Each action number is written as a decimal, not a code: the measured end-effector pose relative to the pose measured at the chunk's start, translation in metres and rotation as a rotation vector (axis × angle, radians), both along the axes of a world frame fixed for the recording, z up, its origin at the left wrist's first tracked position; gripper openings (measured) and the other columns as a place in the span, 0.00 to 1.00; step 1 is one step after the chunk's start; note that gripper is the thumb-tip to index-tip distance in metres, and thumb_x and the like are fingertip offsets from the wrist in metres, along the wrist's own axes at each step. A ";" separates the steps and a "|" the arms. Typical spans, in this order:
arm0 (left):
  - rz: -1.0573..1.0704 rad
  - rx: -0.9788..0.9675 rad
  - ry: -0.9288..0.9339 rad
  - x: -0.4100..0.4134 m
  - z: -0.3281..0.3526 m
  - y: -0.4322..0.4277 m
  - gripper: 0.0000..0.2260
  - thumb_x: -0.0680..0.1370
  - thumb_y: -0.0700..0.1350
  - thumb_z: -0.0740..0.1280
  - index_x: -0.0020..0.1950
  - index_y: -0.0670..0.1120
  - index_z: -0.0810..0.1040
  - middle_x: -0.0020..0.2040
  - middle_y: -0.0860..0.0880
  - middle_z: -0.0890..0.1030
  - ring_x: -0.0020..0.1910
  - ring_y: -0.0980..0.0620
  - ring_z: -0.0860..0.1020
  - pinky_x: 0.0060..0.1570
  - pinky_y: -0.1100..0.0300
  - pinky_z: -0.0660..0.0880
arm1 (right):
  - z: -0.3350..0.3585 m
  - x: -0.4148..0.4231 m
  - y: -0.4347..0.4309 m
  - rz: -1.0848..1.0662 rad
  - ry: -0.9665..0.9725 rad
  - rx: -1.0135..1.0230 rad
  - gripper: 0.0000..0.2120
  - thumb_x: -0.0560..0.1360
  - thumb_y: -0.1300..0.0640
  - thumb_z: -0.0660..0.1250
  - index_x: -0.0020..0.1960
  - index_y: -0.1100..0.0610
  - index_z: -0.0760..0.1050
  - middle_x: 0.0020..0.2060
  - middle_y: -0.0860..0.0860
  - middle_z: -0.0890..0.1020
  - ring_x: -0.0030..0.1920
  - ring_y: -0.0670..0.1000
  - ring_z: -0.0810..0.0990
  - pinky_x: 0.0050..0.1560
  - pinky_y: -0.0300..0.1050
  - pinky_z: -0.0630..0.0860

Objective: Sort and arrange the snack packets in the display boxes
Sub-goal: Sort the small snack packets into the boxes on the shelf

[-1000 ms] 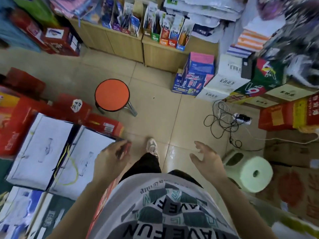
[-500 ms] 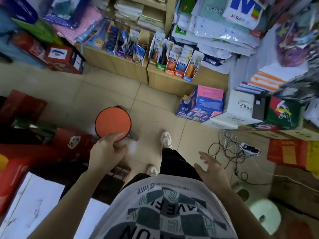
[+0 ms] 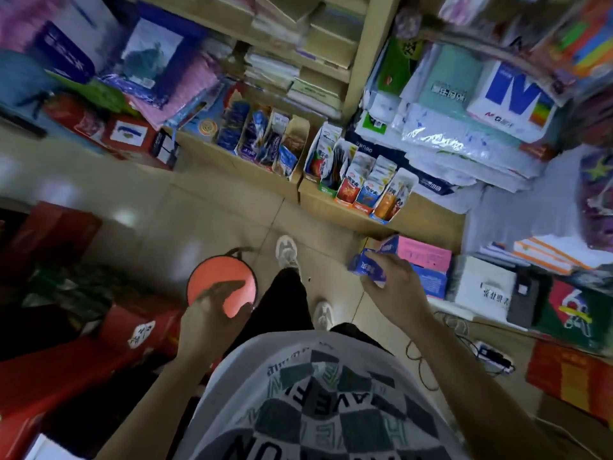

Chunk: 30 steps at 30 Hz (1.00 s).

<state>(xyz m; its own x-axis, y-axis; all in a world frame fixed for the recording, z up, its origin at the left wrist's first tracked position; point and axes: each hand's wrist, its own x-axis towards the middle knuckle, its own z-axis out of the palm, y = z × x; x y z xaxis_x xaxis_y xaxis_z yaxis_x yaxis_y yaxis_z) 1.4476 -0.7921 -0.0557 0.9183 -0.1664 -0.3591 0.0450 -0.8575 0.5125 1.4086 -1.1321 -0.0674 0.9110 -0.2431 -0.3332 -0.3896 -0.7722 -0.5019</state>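
The beige tiled floor point(image 3: 215, 207) runs under my feet to a long pale wooden counter point(image 3: 421, 212) below the crammed shelves. Red cardboard cartons point(image 3: 49, 376) are heaped along the floor on my left. The white open-fronted display boxes point(image 3: 384, 180) stand in a row along the counter's front edge, tilted back, with the red, blue and orange snack packets point(image 3: 348, 190) upright inside them. A second row of display boxes holding darker blue and purple packets point(image 3: 262, 141) stands on the counter further left. A blue cardboard box with a pink top point(image 3: 424, 260) sits on the floor just beside the counter's right end. A round orange-topped stool point(image 3: 219, 277) stands near my left foot. My left hand point(image 3: 209, 320) hangs over the stool's near edge, fingers loosely spread, holding nothing. My right hand point(image 3: 394, 290) reaches out in front of the blue box's left corner. Blur keeps me from telling whether it grasps anything.
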 end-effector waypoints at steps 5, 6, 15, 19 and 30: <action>-0.020 0.025 -0.042 0.099 -0.007 -0.020 0.18 0.73 0.47 0.75 0.62 0.50 0.83 0.59 0.50 0.84 0.53 0.46 0.82 0.47 0.55 0.78 | -0.002 0.077 -0.009 -0.016 0.053 0.013 0.15 0.74 0.56 0.73 0.60 0.57 0.79 0.52 0.54 0.83 0.51 0.57 0.81 0.52 0.51 0.77; -0.022 0.020 -0.039 0.119 -0.004 -0.024 0.18 0.73 0.47 0.75 0.62 0.51 0.83 0.59 0.51 0.84 0.54 0.47 0.82 0.48 0.54 0.79 | -0.002 0.088 -0.010 -0.027 0.074 0.018 0.16 0.74 0.56 0.73 0.61 0.57 0.79 0.53 0.54 0.83 0.51 0.57 0.81 0.53 0.51 0.78; -0.175 0.013 -0.056 0.280 0.006 -0.061 0.21 0.72 0.55 0.69 0.62 0.48 0.83 0.60 0.50 0.84 0.54 0.45 0.82 0.52 0.50 0.81 | -0.021 0.156 -0.025 -0.150 0.170 0.076 0.20 0.75 0.48 0.68 0.63 0.56 0.78 0.55 0.53 0.83 0.55 0.57 0.80 0.55 0.57 0.78; -0.199 0.080 -0.046 0.326 -0.007 -0.081 0.19 0.73 0.50 0.73 0.63 0.48 0.83 0.60 0.49 0.84 0.57 0.45 0.81 0.55 0.49 0.80 | -0.048 0.194 -0.038 -0.185 0.181 0.140 0.18 0.75 0.45 0.64 0.58 0.56 0.78 0.51 0.54 0.83 0.52 0.58 0.80 0.51 0.56 0.79; -0.387 0.286 0.050 0.418 -0.063 -0.081 0.21 0.71 0.54 0.67 0.63 0.51 0.83 0.60 0.50 0.83 0.59 0.45 0.81 0.57 0.51 0.77 | -0.111 0.363 -0.021 -0.071 0.040 0.177 0.24 0.76 0.54 0.70 0.71 0.54 0.73 0.65 0.53 0.79 0.65 0.56 0.75 0.66 0.54 0.70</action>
<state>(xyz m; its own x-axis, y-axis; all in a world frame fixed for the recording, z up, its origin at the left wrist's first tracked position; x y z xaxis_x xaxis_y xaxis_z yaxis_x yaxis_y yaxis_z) 1.8661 -0.8732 -0.1190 0.7890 -0.3807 -0.4822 -0.2869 -0.9223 0.2588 1.7715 -1.1532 -0.1783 0.8787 -0.2404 -0.4125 -0.4625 -0.6430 -0.6104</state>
